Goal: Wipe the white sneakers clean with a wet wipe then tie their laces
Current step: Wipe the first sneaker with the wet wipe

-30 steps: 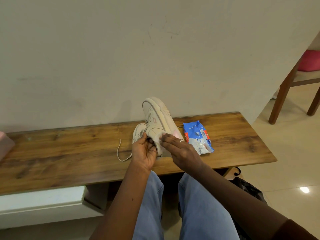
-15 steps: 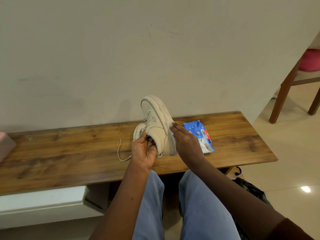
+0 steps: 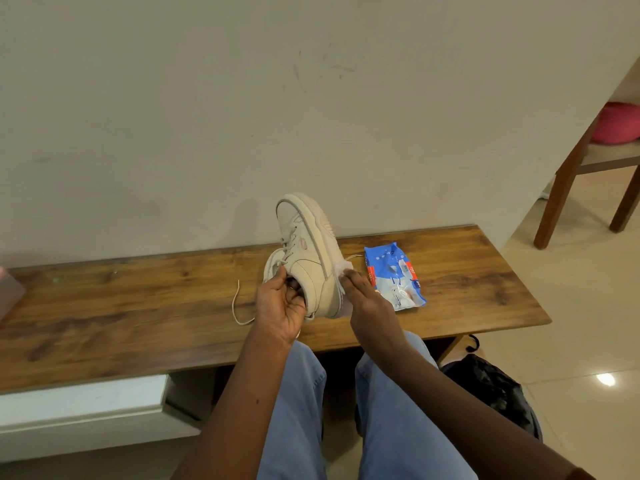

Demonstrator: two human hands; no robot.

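A white sneaker (image 3: pixel 306 251) is held toe-up above the wooden bench (image 3: pixel 138 299). My left hand (image 3: pixel 282 308) grips it at the ankle opening, fingers curled inside. My right hand (image 3: pixel 363 299) presses a white wet wipe (image 3: pixel 343 275) against the sole side near the heel. A second white sneaker (image 3: pixel 272 263) lies on the bench behind the first, mostly hidden, with a loose lace (image 3: pixel 239 303) trailing left.
A blue wet-wipe pack (image 3: pixel 394 277) lies on the bench just right of my hands. A pink object (image 3: pixel 8 292) sits at the bench's left end. A dark bag (image 3: pixel 491 389) is on the floor at right, and a wooden chair (image 3: pixel 568 181) stands beyond.
My right hand with the wipe slid from the shoe's heel to its sole side, up towards the middle and back down near the heel. The shoe stays toe-up in my left hand.
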